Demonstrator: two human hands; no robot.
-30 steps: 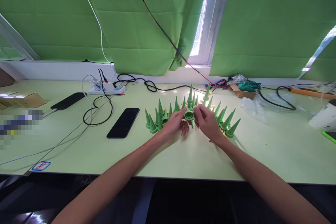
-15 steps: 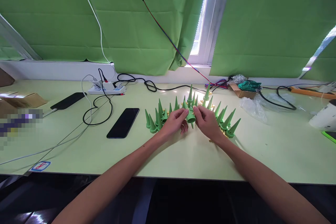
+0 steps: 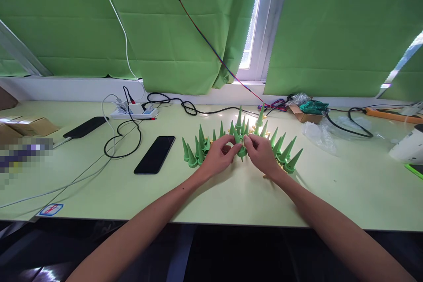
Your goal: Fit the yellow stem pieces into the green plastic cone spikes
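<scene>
Between my two hands is a green cone piece (image 3: pixel 242 151), its wide base low and facing me. My left hand (image 3: pixel 220 154) pinches it from the left with thumb and fingertips. From the right, the closed fingertips of my right hand (image 3: pixel 260 152) meet at its upper edge; whatever small part they grip is too hidden to name. Several green cones (image 3: pixel 198 150) stand in a cluster left of my hands, more green cones (image 3: pixel 287 152) lean to the right, and others rise behind. Small yellowish pieces show among their bases.
On the pale table (image 3: pixel 238 202), a black phone (image 3: pixel 154 155) lies left of the hands. Further left are a dark slab (image 3: pixel 86 127), a power strip (image 3: pixel 134 112) and cables. An open carton (image 3: pixel 306 114) and plastic wrap (image 3: pixel 319 136) sit back right.
My left fingers have shifted slightly right and closed in around the cone piece. The piece has turned a little, and its base shows less. My right hand has barely moved.
</scene>
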